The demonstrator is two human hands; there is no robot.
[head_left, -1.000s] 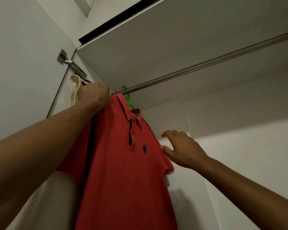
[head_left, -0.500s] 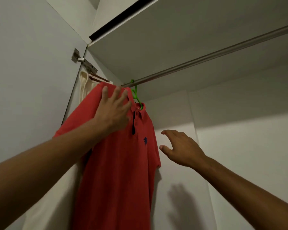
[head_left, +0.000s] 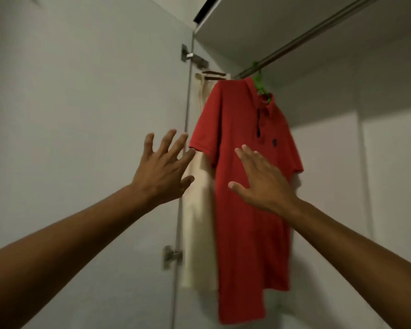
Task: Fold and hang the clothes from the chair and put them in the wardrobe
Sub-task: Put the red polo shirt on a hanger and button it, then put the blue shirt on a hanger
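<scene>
Item: red polo shirt (head_left: 242,186), hung on a green hanger (head_left: 259,83) from the wardrobe rail (head_left: 318,32), long axis vertical, collar uppermost, front facing the right wall of the wardrobe. Position: far left end of the rail, just beside a cream garment (head_left: 197,210) on its own brown hanger (head_left: 212,76) nearer the open door (head_left: 81,115). Left hand (head_left: 161,172): fingers spread, holding nothing, level with the shirt's near sleeve, to the left of the shirt and just short of it. Right hand (head_left: 263,184): flat, fingers straight and close together, in front of the shirt's chest; contact cannot be told. The right hand is the nearer to the shirt. Container: wardrobe, holding these two hung garments; rest of rail bare in view. Judgement: this shirt's hanging appears complete; both hands are free for the next garment from the chair, which is not in view.
</scene>
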